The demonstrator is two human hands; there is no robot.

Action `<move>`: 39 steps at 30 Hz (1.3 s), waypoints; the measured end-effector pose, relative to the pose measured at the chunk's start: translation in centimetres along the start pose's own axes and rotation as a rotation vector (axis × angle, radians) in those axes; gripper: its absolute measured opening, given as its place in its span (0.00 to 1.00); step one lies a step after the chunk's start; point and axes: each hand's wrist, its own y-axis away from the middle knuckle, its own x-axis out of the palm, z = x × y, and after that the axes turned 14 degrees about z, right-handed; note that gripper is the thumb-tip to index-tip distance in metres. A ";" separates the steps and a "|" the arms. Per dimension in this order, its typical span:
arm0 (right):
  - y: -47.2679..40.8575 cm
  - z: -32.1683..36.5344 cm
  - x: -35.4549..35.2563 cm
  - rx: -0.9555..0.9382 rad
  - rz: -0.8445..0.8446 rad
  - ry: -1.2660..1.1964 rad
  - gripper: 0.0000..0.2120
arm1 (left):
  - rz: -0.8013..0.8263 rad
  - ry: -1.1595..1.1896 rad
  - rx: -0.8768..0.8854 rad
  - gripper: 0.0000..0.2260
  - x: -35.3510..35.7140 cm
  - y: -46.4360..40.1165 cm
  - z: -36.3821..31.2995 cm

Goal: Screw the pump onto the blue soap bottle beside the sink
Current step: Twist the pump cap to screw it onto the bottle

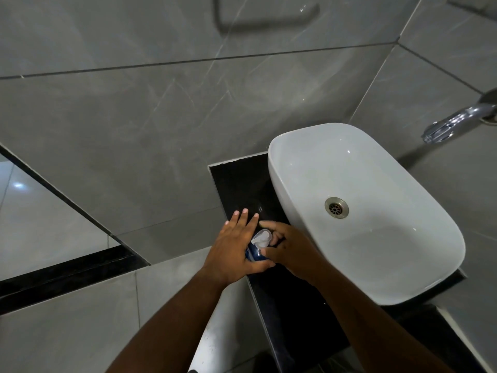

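The blue soap bottle (252, 254) stands on the black counter (236, 184) just left of the white sink (363, 184). Only a small patch of blue shows between my hands. A white pump (262, 238) sits on top of it. My left hand (236, 249) presses against the bottle's left side, thumb wrapped under it and fingers stretched out straight. My right hand (285, 246) curls around the pump and the bottle's neck from the right. The lower part of the bottle is hidden.
The sink has a metal drain (336, 207), and a chrome tap (457, 122) juts from the grey tiled wall at the right. The counter's left edge drops off right beside my left hand.
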 end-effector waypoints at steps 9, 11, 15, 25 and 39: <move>-0.2 0.2 -0.5 -0.034 0.012 0.058 0.10 | -0.004 -0.024 0.008 0.48 -0.1 -0.2 0.2; -0.2 0.1 -0.7 -0.034 0.017 0.087 0.07 | -0.002 -0.026 0.009 0.48 0.0 -0.3 0.3; -0.6 0.0 -0.4 0.067 -0.032 0.068 0.12 | -0.006 -0.038 0.016 0.49 0.0 -0.4 0.6; -0.8 0.7 -0.6 0.084 -0.001 0.136 0.11 | -0.030 -0.117 0.013 0.48 0.0 -0.4 0.6; -0.5 0.4 -0.7 0.009 -0.018 0.296 0.09 | -0.037 -0.083 0.008 0.48 0.3 -0.6 0.6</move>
